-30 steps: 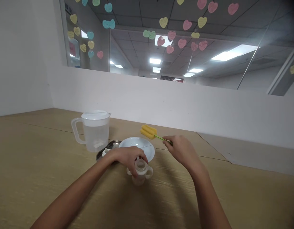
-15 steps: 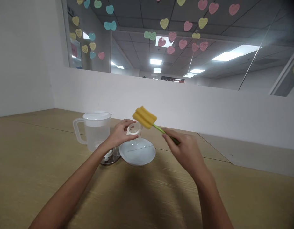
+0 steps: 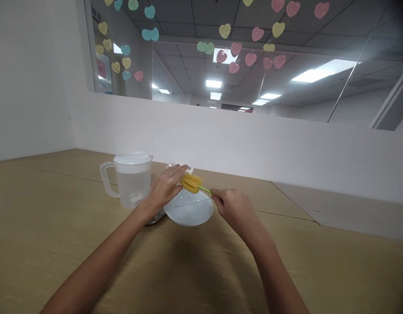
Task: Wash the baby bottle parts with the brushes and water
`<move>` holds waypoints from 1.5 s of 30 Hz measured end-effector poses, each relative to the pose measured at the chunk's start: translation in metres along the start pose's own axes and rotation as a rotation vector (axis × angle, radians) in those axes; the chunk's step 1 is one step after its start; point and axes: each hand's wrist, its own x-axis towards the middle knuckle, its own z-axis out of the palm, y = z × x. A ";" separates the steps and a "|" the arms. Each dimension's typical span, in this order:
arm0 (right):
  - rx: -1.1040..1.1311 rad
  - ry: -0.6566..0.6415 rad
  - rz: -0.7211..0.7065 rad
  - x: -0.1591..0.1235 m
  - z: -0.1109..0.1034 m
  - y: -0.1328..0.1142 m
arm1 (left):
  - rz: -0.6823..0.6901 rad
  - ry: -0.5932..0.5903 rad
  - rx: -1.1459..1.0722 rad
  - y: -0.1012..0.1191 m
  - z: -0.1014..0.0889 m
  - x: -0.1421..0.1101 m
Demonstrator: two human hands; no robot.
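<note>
My left hand (image 3: 166, 185) is closed around a small clear bottle (image 3: 190, 170) with a white-rimmed mouth, tipped toward the right. Much of the bottle is hidden behind my fingers. In my right hand (image 3: 236, 207) is the green handle of a bottle brush with a yellow sponge head (image 3: 191, 183). The sponge head is at the bottle's mouth; whether its tip is inside I cannot tell. Just below both hands sits a white bowl (image 3: 188, 212) on the table.
A clear plastic pitcher (image 3: 134, 185) with a white lid and side handle stands to the left. Partly behind my left wrist is a dark round tray (image 3: 156, 217). The brown-covered table (image 3: 90, 235) meets a white wall (image 3: 221, 141) below a window with heart-shaped notes.
My right hand has lowered the brush down and left to the bottle's mouth. My left hand has turned the bottle so that its mouth faces the brush.
</note>
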 end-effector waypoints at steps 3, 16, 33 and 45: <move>-0.002 -0.032 -0.013 0.002 0.005 0.000 | 0.128 -0.027 0.075 0.006 0.005 0.000; -0.106 0.040 0.047 0.016 0.031 -0.017 | 0.208 -0.110 0.045 0.025 0.009 0.000; 0.082 0.080 0.065 0.010 0.022 -0.014 | -0.090 -0.124 0.041 0.000 -0.008 0.005; 0.435 0.295 -0.092 0.011 0.029 -0.012 | -0.074 -0.169 0.004 0.000 -0.004 0.001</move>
